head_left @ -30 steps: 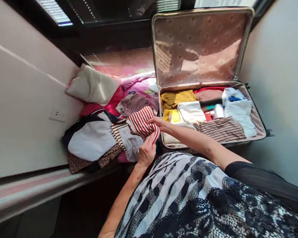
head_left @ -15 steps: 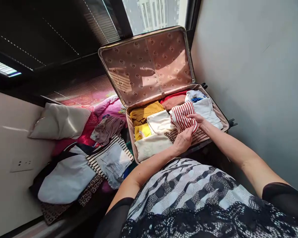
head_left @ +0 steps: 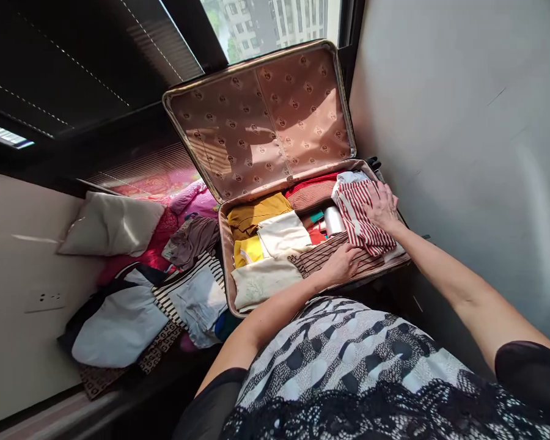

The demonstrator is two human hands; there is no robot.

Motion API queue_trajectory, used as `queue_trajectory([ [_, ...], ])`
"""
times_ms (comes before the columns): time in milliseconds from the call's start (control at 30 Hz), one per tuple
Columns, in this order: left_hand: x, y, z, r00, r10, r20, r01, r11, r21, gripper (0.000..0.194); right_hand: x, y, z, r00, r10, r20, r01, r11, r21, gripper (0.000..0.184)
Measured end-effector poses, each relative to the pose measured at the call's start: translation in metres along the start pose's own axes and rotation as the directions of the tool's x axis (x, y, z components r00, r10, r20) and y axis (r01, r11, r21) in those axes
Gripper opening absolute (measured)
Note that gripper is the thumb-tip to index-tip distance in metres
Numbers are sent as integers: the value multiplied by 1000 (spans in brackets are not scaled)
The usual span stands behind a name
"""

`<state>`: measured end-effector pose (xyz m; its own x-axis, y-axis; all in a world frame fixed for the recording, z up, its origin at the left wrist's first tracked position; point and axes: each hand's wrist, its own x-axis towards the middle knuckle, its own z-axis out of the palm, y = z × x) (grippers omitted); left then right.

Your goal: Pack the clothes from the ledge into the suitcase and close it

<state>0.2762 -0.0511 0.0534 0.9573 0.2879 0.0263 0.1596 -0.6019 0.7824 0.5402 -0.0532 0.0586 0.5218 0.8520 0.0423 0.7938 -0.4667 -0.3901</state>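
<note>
A red-and-white striped garment [head_left: 358, 211], folded, lies at the right side of the open suitcase [head_left: 226, 275], over white clothes. My right hand [head_left: 382, 211] rests flat on its upper right part, fingers spread. My left hand [head_left: 341, 264] is at the garment's lower left edge, above a brown garment with dark stripes [head_left: 318, 256]; its fingers are stretched out, their tips partly hard to see. Left of the striped garment a silvery-white rolled item [head_left: 333, 220] shows in a gap. Cream folded clothes [head_left: 284, 232], a mustard garment [head_left: 259, 214] and a ribbed brown garment [head_left: 314, 194] fill other parts.
The suitcase lid [head_left: 261, 122] stands raised against the window side. A grey wall [head_left: 458, 122] is close on the right. To the left lie a beige cushion [head_left: 112, 223], a white garment [head_left: 119, 327] and a striped garment pile [head_left: 197, 299].
The striped garment has moved right, from the suitcase's middle onto the white clothes, uncovering the gap with the silvery roll. My right hand has gone from gripping it to lying flat on top.
</note>
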Motion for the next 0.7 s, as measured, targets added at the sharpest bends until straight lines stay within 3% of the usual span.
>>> queue_trajectory([
  [100,-42,-10,-16,987,-92,-134,91,996,-14,42,-8,-5,28,985,-165,57,170,978,-119,71],
  [233,-99,-9,-31,926,-223,-304,216,975,-58,38,-7,1,57,987,-99,128,114,986,-122,71],
  [300,-128,-12,-36,870,-277,-407,264,960,-90,38,-1,8,68,985,-41,165,59,993,-107,77],
  [367,-160,-25,-45,765,-333,-551,311,941,-136,34,7,17,77,985,-25,171,39,996,-80,86],
  [433,-198,-44,-57,573,-399,-716,377,904,-202,28,16,27,82,987,-1,162,11,998,-61,96],
  [467,-219,-55,-64,437,-441,-784,419,871,-256,26,20,31,82,986,8,169,1,999,-51,101],
  [533,-264,-78,-79,98,-546,-832,507,747,-430,25,27,38,79,977,45,210,-35,998,-55,109],
  [567,-287,-89,-86,-72,-596,-800,538,652,-534,24,31,40,76,970,73,232,-57,995,-76,112],
  [600,-309,-100,-91,-215,-631,-745,550,552,-626,22,33,40,74,963,102,250,-79,992,-103,114],
  [633,-329,-109,-94,-317,-654,-687,550,463,-695,21,35,38,71,960,123,250,-94,988,-127,114],
  [667,-348,-117,-95,-380,-668,-639,545,396,-739,20,35,32,69,964,132,231,-100,984,-144,113],
  [700,-363,-125,-94,-410,-679,-609,541,356,-762,21,35,23,68,974,123,191,-92,983,-160,109],
])
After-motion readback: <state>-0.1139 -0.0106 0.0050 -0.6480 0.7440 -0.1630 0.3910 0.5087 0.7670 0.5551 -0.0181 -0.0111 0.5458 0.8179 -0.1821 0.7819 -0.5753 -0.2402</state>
